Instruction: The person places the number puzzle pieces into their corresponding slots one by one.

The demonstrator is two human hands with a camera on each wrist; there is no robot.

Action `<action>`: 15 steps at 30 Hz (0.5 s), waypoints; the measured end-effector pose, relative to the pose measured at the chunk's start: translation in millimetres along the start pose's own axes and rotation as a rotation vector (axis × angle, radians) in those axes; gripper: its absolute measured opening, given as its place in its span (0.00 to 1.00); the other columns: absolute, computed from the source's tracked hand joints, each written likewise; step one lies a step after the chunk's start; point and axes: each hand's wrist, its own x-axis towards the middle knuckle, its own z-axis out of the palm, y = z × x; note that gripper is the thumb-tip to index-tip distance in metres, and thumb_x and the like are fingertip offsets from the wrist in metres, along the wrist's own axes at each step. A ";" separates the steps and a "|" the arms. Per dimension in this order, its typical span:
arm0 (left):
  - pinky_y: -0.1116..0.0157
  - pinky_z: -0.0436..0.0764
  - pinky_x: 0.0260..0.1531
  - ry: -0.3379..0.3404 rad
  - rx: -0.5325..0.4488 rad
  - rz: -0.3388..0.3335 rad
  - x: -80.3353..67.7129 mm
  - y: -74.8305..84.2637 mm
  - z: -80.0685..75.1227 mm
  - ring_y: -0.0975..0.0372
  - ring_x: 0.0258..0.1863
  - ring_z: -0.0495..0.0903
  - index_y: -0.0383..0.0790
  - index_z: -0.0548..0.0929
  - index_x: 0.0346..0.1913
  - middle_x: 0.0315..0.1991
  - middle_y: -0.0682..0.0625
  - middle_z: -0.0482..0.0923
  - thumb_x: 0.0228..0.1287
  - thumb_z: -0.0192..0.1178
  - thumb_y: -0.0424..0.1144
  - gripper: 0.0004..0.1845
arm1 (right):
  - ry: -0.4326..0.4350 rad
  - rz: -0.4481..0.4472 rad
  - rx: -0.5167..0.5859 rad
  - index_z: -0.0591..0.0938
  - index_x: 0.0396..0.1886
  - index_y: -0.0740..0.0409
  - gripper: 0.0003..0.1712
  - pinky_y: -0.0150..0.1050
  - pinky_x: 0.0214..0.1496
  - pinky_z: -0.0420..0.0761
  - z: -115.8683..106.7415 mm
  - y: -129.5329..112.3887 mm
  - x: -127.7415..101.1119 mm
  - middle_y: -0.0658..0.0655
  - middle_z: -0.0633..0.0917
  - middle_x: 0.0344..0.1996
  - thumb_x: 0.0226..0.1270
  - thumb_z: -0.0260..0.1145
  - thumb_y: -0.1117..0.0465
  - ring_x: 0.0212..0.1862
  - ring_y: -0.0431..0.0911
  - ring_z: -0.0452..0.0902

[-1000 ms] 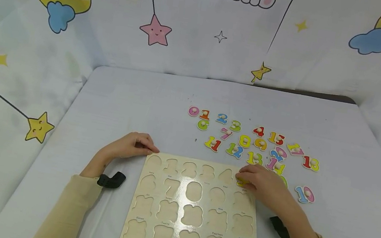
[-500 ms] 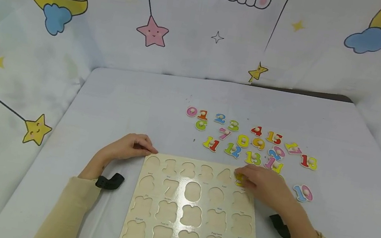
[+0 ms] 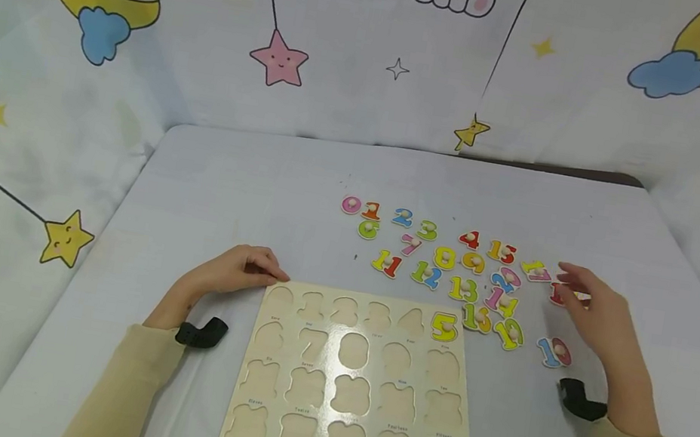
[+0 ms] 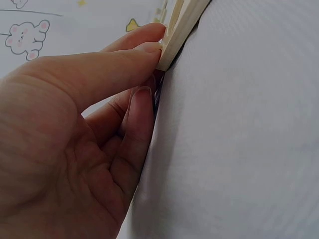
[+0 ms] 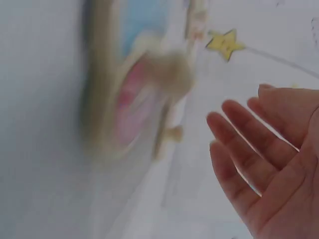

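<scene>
left hand (image 3: 243, 268): pinches board (image 3: 332, 357) at its 10 o'clock corner | right hand (image 3: 602, 316): fingers apart, nothing held, 2 o'clock from board | five (image 3: 445, 327): on board's 1 o'clock corner | loose numbers (image 3: 464, 290): tabletop (image 3: 225, 183), 1 o'clock; probably light, stiff, best held by knob (image 5: 174, 77)

bright head view, glare on the board (image 3: 328, 391), dimmer wrist views, number piece (image 5: 130, 97) blurred

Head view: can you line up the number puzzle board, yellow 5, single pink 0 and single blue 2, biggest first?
1. number puzzle board
2. yellow 5
Not ranked: single pink 0 and single blue 2. Both look smaller, but too alike to order.
</scene>
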 end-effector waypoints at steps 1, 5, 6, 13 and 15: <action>0.66 0.73 0.40 0.001 0.003 -0.005 0.1 -1.0 -0.2 0.58 0.40 0.76 0.36 0.86 0.44 0.39 0.49 0.80 0.62 0.61 0.30 0.09 | -0.009 0.035 -0.007 0.65 0.68 0.54 0.27 0.41 0.49 0.74 -3.7 -0.2 -1.4 0.65 0.77 0.52 0.72 0.54 0.53 0.52 0.59 0.71; 0.66 0.73 0.40 0.005 0.011 -0.001 1.5 -5.6 0.2 0.58 0.41 0.76 0.37 0.86 0.44 0.39 0.49 0.80 0.61 0.62 0.30 0.09 | -0.107 0.132 0.011 0.58 0.69 0.66 0.30 0.59 0.55 0.65 -21.9 -19.1 -8.3 0.76 0.66 0.59 0.73 0.52 0.58 0.60 0.69 0.59; 0.67 0.73 0.40 0.007 0.009 0.003 1.9 -5.3 0.6 0.58 0.41 0.76 0.36 0.86 0.44 0.40 0.49 0.80 0.61 0.61 0.30 0.09 | -0.145 0.148 0.011 0.56 0.69 0.69 0.31 0.61 0.57 0.62 -24.8 -23.4 -9.3 0.77 0.63 0.60 0.73 0.52 0.59 0.61 0.71 0.55; 0.66 0.72 0.41 0.004 -0.001 -0.005 1.7 -5.8 1.0 0.56 0.41 0.75 0.33 0.85 0.44 0.40 0.46 0.80 0.61 0.61 0.28 0.10 | -0.343 0.114 -0.014 0.52 0.67 0.77 0.32 0.66 0.60 0.45 -24.7 -22.6 -9.9 0.82 0.50 0.63 0.71 0.51 0.64 0.65 0.73 0.41; 0.66 0.72 0.41 0.004 0.001 -0.010 1.2 -6.3 0.5 0.57 0.41 0.75 0.35 0.86 0.44 0.40 0.48 0.80 0.61 0.61 0.29 0.09 | -0.346 0.109 -0.035 0.54 0.65 0.78 0.32 0.67 0.59 0.47 -23.4 -23.5 -9.5 0.83 0.51 0.62 0.70 0.53 0.64 0.64 0.74 0.42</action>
